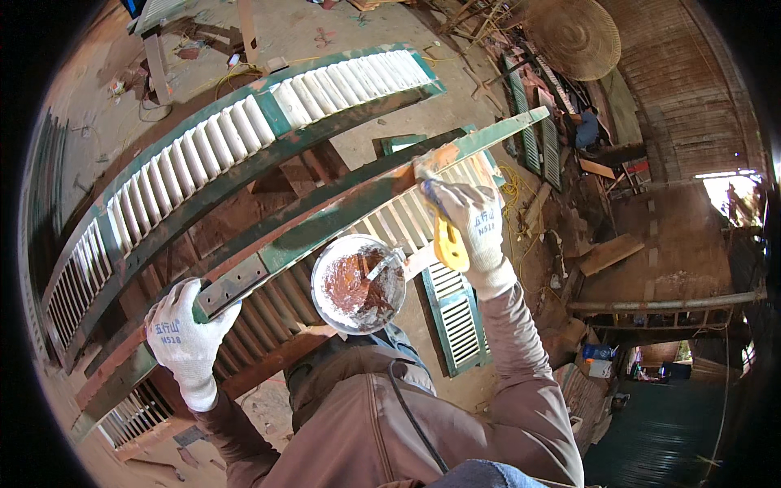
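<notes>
My left hand (185,337), in a white knitted glove, is closed round the near end of a dark green wooden shutter frame (313,236). In my right hand (472,215), also gloved, is a scraper (450,244) with a yellow handle. Its blade is hidden by the fingers, which lie against the frame's upper part. Reddish-brown patches mark the green wood near that hand. Between my arms, a round white-rimmed bowl (319,305) holds reddish-brown paste (348,281). A second flat tool (382,265) rests in the paste, its pale handle over the rim.
A long curved green shutter with white slats (191,163) lies beyond the frame. A smaller shutter (455,313) is on the floor at the right. Yellow cord (512,191) is strewn nearby. Another person (584,128) is at the far right, near a round woven tray (573,37).
</notes>
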The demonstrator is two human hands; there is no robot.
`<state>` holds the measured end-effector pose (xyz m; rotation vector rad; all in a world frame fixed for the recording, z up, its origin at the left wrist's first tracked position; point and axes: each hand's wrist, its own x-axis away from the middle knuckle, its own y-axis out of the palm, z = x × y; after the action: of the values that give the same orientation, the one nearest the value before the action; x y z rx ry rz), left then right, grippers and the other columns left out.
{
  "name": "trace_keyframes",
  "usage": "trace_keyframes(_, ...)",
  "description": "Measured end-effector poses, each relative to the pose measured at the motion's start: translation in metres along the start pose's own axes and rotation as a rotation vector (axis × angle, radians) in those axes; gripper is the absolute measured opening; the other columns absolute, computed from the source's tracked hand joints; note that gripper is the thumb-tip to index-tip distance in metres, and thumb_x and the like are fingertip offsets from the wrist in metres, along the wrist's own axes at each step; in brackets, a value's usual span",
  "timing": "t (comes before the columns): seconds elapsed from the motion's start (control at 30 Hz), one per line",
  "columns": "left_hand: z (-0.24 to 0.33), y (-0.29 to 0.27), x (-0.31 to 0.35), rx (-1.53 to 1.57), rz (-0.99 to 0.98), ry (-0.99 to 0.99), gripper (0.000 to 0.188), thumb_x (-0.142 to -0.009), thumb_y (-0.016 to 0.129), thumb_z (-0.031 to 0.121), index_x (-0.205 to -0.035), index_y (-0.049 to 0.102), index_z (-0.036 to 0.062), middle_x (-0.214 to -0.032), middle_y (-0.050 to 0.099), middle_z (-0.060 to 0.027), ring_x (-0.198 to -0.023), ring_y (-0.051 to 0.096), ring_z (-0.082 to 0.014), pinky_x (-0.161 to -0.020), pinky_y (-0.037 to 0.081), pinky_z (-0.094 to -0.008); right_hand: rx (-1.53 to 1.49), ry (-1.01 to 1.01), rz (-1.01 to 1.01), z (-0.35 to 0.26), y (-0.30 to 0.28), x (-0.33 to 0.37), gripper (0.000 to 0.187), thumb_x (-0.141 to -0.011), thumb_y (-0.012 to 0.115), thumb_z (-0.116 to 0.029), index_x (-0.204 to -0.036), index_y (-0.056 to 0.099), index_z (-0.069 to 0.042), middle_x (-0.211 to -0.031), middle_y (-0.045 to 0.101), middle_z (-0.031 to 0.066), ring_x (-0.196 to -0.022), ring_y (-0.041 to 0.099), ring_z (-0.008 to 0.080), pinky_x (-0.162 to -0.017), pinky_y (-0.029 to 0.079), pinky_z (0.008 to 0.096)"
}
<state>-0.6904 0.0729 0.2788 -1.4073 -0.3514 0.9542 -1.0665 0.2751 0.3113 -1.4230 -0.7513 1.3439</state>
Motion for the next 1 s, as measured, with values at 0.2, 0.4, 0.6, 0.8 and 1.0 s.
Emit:
trace_keyframes(0.2, 0.002, -0.005, -0.002, 0.023, -0.027, -0.011, 0.052, -0.062, 0.088, 0.044, -0.099, 0.07, 0.0108, -0.096, 0.073, -0.0062, -0.085, 0.071, -0.0267, -0.082, 0.054, -0.0393, -0.028, 0.272, 0.165, 0.055, -0.003, -0.013, 0.019, -0.092, 0.065, -0.011, -0.107, 0.074, -0.006, -0.086, 0.073, 0.0126, -0.078, 0.071, 0.0276, -0.07, 0.053, 0.0381)
trace_keyframes(0.4, 0.001, -0.006, -0.003, 0.033, 0.016, 0.031, 0.051, -0.064, 0.087, 0.044, -0.098, 0.071, 0.01, -0.093, 0.073, -0.0051, -0.082, 0.071, -0.0266, -0.081, 0.053, -0.0389, -0.187, 0.312, 0.115, 0.053, 0.017, -0.017, 0.018, -0.091, 0.07, -0.019, -0.105, 0.075, -0.009, -0.091, 0.075, 0.0102, -0.078, 0.071, 0.0255, -0.073, 0.052, 0.0377)
trace_keyframes(0.6, 0.002, -0.01, 0.0, 0.03, -0.022, -0.002, 0.05, -0.064, 0.087, 0.043, -0.098, 0.071, 0.01, -0.092, 0.073, -0.0044, -0.081, 0.071, -0.0265, -0.079, 0.053, -0.0391, -0.201, 0.047, 0.064, -0.045, -0.017, -0.023, 0.042, -0.083, 0.071, -0.015, -0.124, 0.065, -0.013, -0.118, 0.07, 0.0031, -0.095, 0.063, 0.0237, -0.092, 0.041, 0.0423)
trace_keyframes(0.8, 0.004, -0.008, -0.001, 0.068, -0.01, -0.006, 0.048, -0.063, 0.088, 0.041, -0.096, 0.07, 0.0104, -0.092, 0.072, -0.0046, -0.083, 0.07, -0.0261, -0.079, 0.053, -0.0389, -0.094, -0.048, -0.085, -0.1, -0.037, -0.002, 0.052, -0.076, 0.07, -0.01, -0.128, 0.065, -0.014, -0.124, 0.066, 0.0065, -0.11, 0.06, 0.0212, -0.103, 0.038, 0.0398)
trace_keyframes(1.0, 0.002, -0.01, -0.001, 0.105, -0.005, 0.015, 0.053, -0.063, 0.088, 0.044, -0.1, 0.07, 0.0112, -0.094, 0.072, -0.0056, -0.086, 0.07, -0.0271, -0.081, 0.052, -0.0391, -0.163, 0.292, 0.26, -0.032, -0.021, 0.014, 0.017, -0.092, 0.065, -0.005, -0.108, 0.073, -0.005, -0.101, 0.074, 0.0116, -0.094, 0.072, 0.027, -0.078, 0.052, 0.0348)
